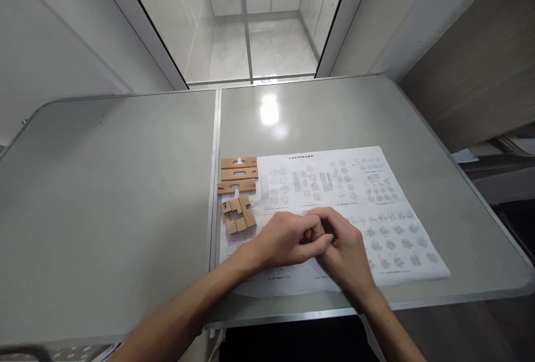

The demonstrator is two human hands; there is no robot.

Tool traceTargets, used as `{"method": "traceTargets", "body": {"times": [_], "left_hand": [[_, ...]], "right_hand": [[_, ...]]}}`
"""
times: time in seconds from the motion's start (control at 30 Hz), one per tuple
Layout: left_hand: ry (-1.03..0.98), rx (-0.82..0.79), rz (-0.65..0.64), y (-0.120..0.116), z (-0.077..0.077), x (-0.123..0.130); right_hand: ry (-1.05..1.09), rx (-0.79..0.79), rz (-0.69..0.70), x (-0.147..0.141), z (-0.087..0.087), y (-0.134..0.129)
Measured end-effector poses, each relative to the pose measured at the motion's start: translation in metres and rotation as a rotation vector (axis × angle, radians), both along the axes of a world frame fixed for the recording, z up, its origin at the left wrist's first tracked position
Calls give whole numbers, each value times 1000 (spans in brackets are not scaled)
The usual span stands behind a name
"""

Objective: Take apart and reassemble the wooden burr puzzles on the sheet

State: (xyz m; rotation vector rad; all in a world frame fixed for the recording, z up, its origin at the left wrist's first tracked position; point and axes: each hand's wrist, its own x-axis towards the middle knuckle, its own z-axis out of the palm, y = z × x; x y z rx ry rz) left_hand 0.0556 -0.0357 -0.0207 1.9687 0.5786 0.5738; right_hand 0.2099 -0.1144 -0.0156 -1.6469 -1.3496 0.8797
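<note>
My left hand point(288, 239) and my right hand point(345, 242) meet above a printed sheet point(388, 189), their curled fingers touching. Both hands are closed, and whatever may be between the fingers is hidden. To the left of my hands lies a group of wooden puzzle pieces point(246, 217), notched and fitted around a gap, with a handwritten 3 on one. Just beyond it are three wooden bars with slots: the far bar point(246, 164), the middle bar point(251, 173) and the near bar point(225, 188). Numbers are marked on them.
Rows of small line drawings cover the sheet. The grey table point(146, 183) has a metal seam point(214, 183) left of the pieces and a metal front edge point(292, 316). Glass doors point(225, 44) stand behind it. A wooden shelf unit point(472, 61) is at the right.
</note>
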Motion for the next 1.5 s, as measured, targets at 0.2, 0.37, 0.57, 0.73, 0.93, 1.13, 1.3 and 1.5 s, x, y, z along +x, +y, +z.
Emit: {"method": "traceTargets", "body": {"times": [0.2, 0.37, 0.57, 0.73, 0.93, 1.13, 1.3, 1.5], "left_hand": [[32, 10, -1, 0, -1, 0], [0, 5, 7, 0, -1, 0], [18, -5, 0, -1, -1, 0], [33, 5, -3, -1, -1, 0], [9, 3, 2, -1, -1, 0], [0, 4, 6, 0, -1, 0], [6, 6, 5, -1, -1, 0], [19, 5, -2, 0, -1, 1]], "right_hand": [[6, 3, -4, 0, 0, 0], [1, 9, -2, -1, 0, 0], [2, 8, 1, -1, 2, 0], [5, 10, -1, 0, 1, -1], [11, 12, 4, 1, -1, -1], [3, 8, 3, 0, -1, 0], [6, 7, -4, 0, 0, 0], [20, 8, 0, -1, 1, -1]]}}
